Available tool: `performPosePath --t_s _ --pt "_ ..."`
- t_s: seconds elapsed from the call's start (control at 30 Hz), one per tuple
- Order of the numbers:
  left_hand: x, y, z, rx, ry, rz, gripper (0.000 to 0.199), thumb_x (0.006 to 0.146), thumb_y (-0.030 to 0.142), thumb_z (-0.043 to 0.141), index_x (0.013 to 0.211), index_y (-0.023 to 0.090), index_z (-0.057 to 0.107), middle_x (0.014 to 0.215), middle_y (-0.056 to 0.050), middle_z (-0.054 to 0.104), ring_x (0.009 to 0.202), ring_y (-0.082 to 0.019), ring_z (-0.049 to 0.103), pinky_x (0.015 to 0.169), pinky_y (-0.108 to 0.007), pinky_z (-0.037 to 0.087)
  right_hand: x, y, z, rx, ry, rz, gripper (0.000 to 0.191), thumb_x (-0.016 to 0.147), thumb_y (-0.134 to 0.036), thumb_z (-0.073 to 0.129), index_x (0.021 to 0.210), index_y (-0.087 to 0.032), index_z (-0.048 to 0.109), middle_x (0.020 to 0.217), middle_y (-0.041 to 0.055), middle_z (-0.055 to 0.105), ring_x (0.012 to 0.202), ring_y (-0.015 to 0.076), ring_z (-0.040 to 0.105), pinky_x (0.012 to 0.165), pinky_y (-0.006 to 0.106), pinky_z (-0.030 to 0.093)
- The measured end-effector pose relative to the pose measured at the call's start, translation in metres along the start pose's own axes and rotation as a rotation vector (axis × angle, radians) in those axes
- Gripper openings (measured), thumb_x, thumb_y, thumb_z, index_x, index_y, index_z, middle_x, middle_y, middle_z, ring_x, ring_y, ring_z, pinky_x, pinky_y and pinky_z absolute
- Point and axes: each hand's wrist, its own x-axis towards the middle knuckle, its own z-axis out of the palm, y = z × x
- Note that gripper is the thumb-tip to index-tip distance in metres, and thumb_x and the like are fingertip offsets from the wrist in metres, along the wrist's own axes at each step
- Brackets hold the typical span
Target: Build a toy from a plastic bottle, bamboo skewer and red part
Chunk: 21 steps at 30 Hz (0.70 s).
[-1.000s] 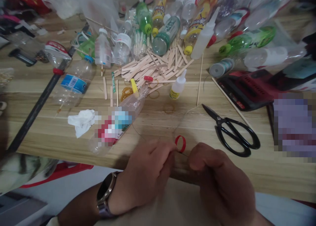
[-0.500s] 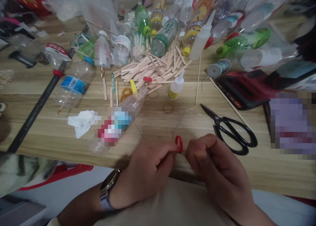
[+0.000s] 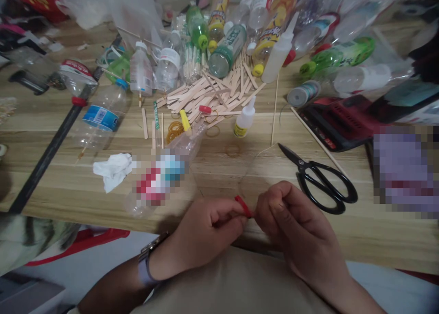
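wooden table, red ring now seemingly tilted

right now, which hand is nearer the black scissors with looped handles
Right. The right hand is close beside the black loop-handled scissors, on their left; the left hand is farther left, holding a thin red ring.

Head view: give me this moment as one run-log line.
left hand: pinching red ring | right hand: fingertips closed beside ring, contents unclear | scissors: on table, beyond right hand
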Motion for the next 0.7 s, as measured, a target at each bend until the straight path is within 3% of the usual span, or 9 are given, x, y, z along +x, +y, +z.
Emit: performPosePath --t_s 0.13,0.37,0.5,0.7 --pt "0.000 0.002 0.001 -0.126 -0.028 -0.087 0.019 0.083 0.025 0.054 0.085 0.016 0.071 0.062 0.004 0.051 0.054 -0.010 0.039 0.048 -0.021 0.027 0.000 0.002 0.000 0.053 -0.019 0.049 0.022 0.100 -0.038 0.062 0.083 -0.025 0.057 0.059 -0.0066 0.049 0.054 0.0106 0.039 0.051 0.023 0.031" --pt "-0.002 0.001 0.002 -0.079 0.001 -0.095 0.023 0.085 0.028 0.055 0.088 0.015 0.074 0.070 0.000 0.063 0.058 -0.011 0.046 0.052 -0.022 0.033 0.000 0.002 0.003 0.092 -0.040 0.069 0.022 0.099 -0.038 0.063 0.083 -0.025 0.058 0.060 -0.0071 0.049 0.055 0.0104 0.041 0.055 0.023 0.034" --pt "-0.004 -0.001 0.002 0.053 0.054 -0.025 0.022 0.089 0.028 0.055 0.087 0.018 0.074 0.068 0.001 0.065 0.058 -0.012 0.051 0.053 -0.022 0.037 0.000 0.000 0.003 0.054 -0.015 0.049 0.025 0.098 -0.040 0.064 0.081 -0.024 0.057 0.059 -0.0067 0.048 0.053 0.0106 0.040 0.050 0.023 0.031" --pt "-0.010 -0.002 0.003 0.301 0.180 0.140 0.020 0.089 0.015 0.053 0.083 0.020 0.072 0.062 0.005 0.064 0.054 -0.010 0.053 0.053 -0.020 0.037 -0.003 -0.002 0.005 -0.071 0.018 -0.017 0.027 0.098 -0.043 0.063 0.079 -0.024 0.055 0.056 -0.0068 0.044 0.049 0.0112 0.036 0.044 0.024 0.027"
